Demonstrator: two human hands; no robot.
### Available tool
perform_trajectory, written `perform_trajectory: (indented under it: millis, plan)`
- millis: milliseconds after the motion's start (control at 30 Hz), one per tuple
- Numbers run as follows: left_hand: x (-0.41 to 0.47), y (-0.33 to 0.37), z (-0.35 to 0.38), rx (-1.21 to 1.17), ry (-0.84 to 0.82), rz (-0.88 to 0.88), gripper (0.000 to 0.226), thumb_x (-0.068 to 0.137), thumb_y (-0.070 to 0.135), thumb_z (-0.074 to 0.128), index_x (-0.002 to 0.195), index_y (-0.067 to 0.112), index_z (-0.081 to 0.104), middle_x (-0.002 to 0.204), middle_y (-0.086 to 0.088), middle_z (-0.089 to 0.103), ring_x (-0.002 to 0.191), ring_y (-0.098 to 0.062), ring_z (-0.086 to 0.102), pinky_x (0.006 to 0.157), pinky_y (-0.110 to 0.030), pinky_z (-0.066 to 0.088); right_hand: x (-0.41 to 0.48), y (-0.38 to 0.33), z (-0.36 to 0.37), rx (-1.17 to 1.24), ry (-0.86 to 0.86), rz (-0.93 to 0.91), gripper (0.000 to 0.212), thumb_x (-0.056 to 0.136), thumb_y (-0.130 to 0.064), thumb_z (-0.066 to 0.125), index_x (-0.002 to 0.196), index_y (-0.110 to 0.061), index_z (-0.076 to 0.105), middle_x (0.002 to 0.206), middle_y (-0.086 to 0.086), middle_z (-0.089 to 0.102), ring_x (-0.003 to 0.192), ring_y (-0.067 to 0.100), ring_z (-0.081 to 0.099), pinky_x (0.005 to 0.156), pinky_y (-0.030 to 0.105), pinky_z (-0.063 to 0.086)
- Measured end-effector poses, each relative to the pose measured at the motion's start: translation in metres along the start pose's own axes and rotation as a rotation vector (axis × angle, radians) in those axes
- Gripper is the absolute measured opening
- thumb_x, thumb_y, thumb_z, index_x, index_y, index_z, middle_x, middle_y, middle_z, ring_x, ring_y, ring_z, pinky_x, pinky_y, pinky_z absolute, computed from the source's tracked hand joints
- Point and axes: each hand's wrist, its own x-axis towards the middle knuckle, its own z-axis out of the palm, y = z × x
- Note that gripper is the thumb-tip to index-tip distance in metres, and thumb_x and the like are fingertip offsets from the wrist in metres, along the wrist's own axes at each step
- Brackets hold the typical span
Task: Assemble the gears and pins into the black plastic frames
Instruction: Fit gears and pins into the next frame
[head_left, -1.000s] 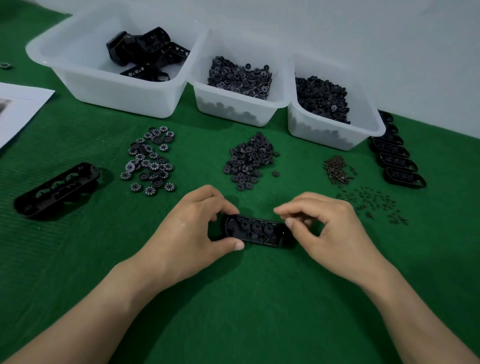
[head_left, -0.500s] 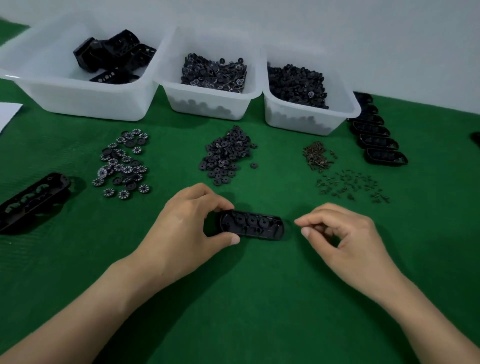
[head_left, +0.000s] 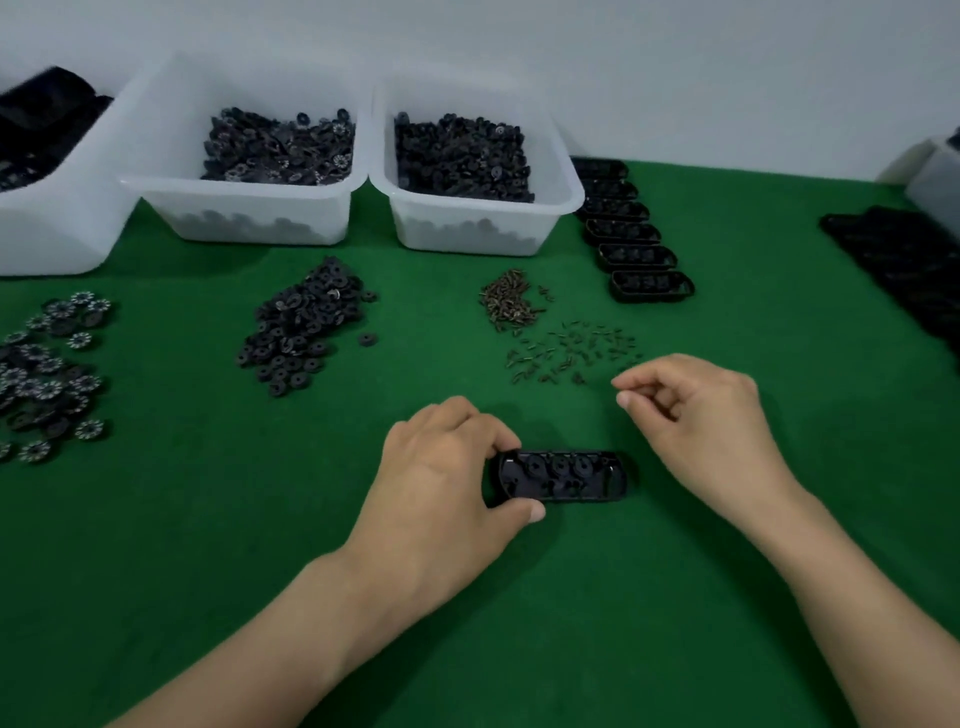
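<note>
A black plastic frame (head_left: 566, 477) lies flat on the green mat with several gears seated inside it. My left hand (head_left: 447, 478) grips its left end between thumb and fingers. My right hand (head_left: 696, 415) hovers to the upper right of the frame, apart from it, fingers curled, thumb and forefinger slightly apart with nothing visible between them. Its fingertips sit just below the scattered dark pins (head_left: 571, 351). A denser pile of brownish pins (head_left: 509, 301) lies behind those. A heap of small black gears (head_left: 306, 330) sits at centre left, toothed gears (head_left: 47, 374) at far left.
Three white bins stand along the back: one with gears (head_left: 249, 208), one with smaller black parts (head_left: 478, 218), one at the left edge (head_left: 57, 208). A row of assembled frames (head_left: 639, 260) lies right of the bins. A dark stack (head_left: 904, 265) lies at far right.
My right hand has left the frame's right end and moved up and right toward the scattered pins. The view has shifted right. My left hand still holds the frame.
</note>
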Motion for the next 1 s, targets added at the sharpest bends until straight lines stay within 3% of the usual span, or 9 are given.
perform_trajectory:
  millis: [67, 133, 200, 267, 533, 800, 867, 933, 1000]
  plan:
    - [0.002, 0.005, 0.007, 0.014, 0.013, -0.009, 0.036, 0.065, 0.052, 0.067, 0.094, 0.034, 0.057, 0.089, 0.020, 0.046, 0.093, -0.003, 0.043, 0.089, -0.020, 0.028, 0.013, 0.002, 0.000, -0.060, -0.010, -0.020, 0.009, 0.079, -0.006, 0.069, 0.086, -0.011, 0.072, 0.075, -0.007, 0.058, 0.063, -0.007, 0.047, 0.065, 0.005, 0.039]
    - [0.003, 0.005, 0.010, 0.021, 0.026, -0.012, 0.038, 0.063, 0.055, 0.063, 0.094, 0.034, 0.057, 0.090, 0.020, 0.046, 0.092, -0.003, 0.044, 0.087, -0.018, 0.024, 0.024, 0.003, 0.000, -0.103, -0.056, -0.042, 0.007, 0.080, -0.010, 0.069, 0.086, -0.014, 0.072, 0.077, -0.007, 0.057, 0.064, -0.003, 0.047, 0.069, 0.017, 0.042]
    - [0.002, 0.002, 0.011, 0.012, 0.033, -0.015, 0.044, 0.062, 0.058, 0.059, 0.097, 0.032, 0.059, 0.091, 0.019, 0.047, 0.092, -0.003, 0.044, 0.089, -0.022, 0.030, 0.031, 0.002, 0.001, -0.131, -0.131, -0.054, 0.003, 0.079, -0.018, 0.070, 0.081, -0.019, 0.071, 0.078, -0.008, 0.057, 0.070, 0.005, 0.053, 0.073, 0.028, 0.047]
    - [0.002, 0.001, 0.011, 0.006, 0.040, -0.018, 0.048, 0.061, 0.059, 0.058, 0.099, 0.031, 0.060, 0.091, 0.018, 0.047, 0.091, -0.002, 0.045, 0.089, -0.026, 0.036, 0.035, -0.001, 0.001, -0.133, -0.184, -0.052, 0.003, 0.078, -0.025, 0.070, 0.076, -0.023, 0.069, 0.076, -0.010, 0.057, 0.073, 0.008, 0.055, 0.072, 0.031, 0.048]
    - [0.002, 0.002, 0.011, 0.004, 0.052, -0.021, 0.049, 0.060, 0.059, 0.058, 0.099, 0.029, 0.061, 0.090, 0.018, 0.047, 0.090, -0.005, 0.046, 0.088, -0.029, 0.039, 0.035, -0.007, 0.001, -0.145, -0.279, -0.023, 0.014, 0.079, -0.019, 0.069, 0.067, -0.025, 0.065, 0.074, -0.014, 0.057, 0.070, 0.005, 0.055, 0.073, 0.031, 0.050]
    - [0.002, 0.003, 0.010, 0.005, 0.050, -0.009, 0.048, 0.061, 0.057, 0.058, 0.098, 0.028, 0.062, 0.089, 0.017, 0.047, 0.088, -0.007, 0.045, 0.087, -0.030, 0.038, 0.022, -0.011, -0.009, -0.204, -0.280, -0.061, 0.012, 0.082, -0.017, 0.064, 0.071, -0.022, 0.064, 0.075, -0.014, 0.057, 0.069, 0.001, 0.055, 0.070, 0.027, 0.051]
    - [0.001, 0.002, 0.010, 0.000, 0.053, -0.015, 0.046, 0.062, 0.057, 0.059, 0.097, 0.028, 0.063, 0.089, 0.017, 0.047, 0.087, -0.006, 0.044, 0.087, -0.030, 0.037, 0.014, -0.016, -0.012, -0.100, -0.233, -0.091, 0.014, 0.080, -0.015, 0.064, 0.070, -0.024, 0.061, 0.067, -0.018, 0.053, 0.062, -0.005, 0.052, 0.059, 0.009, 0.040]
    - [0.002, 0.002, 0.010, 0.005, 0.057, -0.013, 0.044, 0.062, 0.055, 0.062, 0.096, 0.028, 0.063, 0.088, 0.016, 0.047, 0.085, -0.006, 0.044, 0.086, -0.029, 0.036, 0.000, -0.026, -0.012, 0.080, -0.224, -0.134, 0.013, 0.076, -0.014, 0.067, 0.070, -0.024, 0.063, 0.066, -0.018, 0.054, 0.065, -0.005, 0.052, 0.058, 0.006, 0.035]
    - [0.002, 0.001, 0.011, 0.012, 0.067, -0.007, 0.043, 0.062, 0.054, 0.065, 0.096, 0.027, 0.064, 0.088, 0.015, 0.048, 0.083, -0.006, 0.044, 0.084, -0.029, 0.036, -0.012, -0.032, -0.004, 0.173, -0.260, -0.182, 0.009, 0.076, -0.015, 0.070, 0.074, -0.023, 0.067, 0.077, -0.013, 0.057, 0.076, 0.003, 0.054, 0.067, 0.010, 0.036]
